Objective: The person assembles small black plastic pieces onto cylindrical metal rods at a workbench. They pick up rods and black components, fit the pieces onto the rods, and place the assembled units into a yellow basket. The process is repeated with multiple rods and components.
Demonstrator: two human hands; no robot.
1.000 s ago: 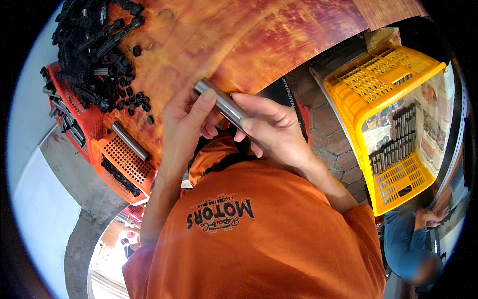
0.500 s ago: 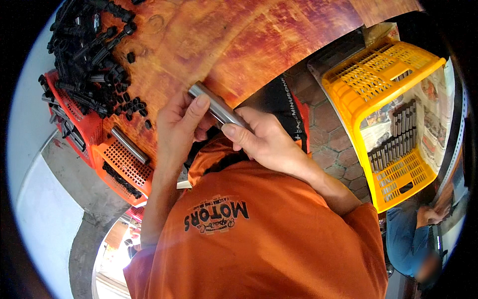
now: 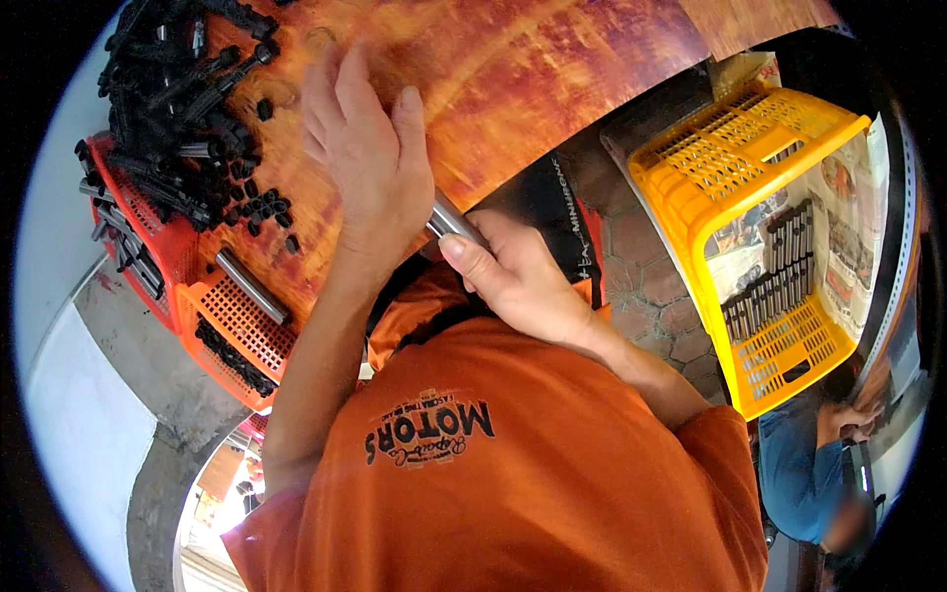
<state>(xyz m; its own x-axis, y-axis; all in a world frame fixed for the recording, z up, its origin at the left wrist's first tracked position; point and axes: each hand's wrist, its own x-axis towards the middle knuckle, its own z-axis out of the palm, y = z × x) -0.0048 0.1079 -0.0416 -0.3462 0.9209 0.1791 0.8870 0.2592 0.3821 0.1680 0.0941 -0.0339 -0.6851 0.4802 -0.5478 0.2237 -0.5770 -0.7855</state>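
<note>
A shiny metal tube is gripped in my right hand, the thumb pressed along its side, close to the table's near edge. Its upper end is partly hidden behind my left wrist. My left hand is over the wooden table with its fingers stretched out and the thumb apart; nothing shows in it. To the left of that hand lie small black caps in a loose cluster. Beyond them is a heap of black tubular parts.
A second metal tube lies across an orange basket holding black pieces. Beside it, a red basket contains more tubes. At right stands a yellow crate with newspaper and rows of metal tubes. Another person is at lower right.
My left hand has let go of the metal tube and moved up over the table, its fingers spreading. My right hand still holds the tube in nearly the same place.
</note>
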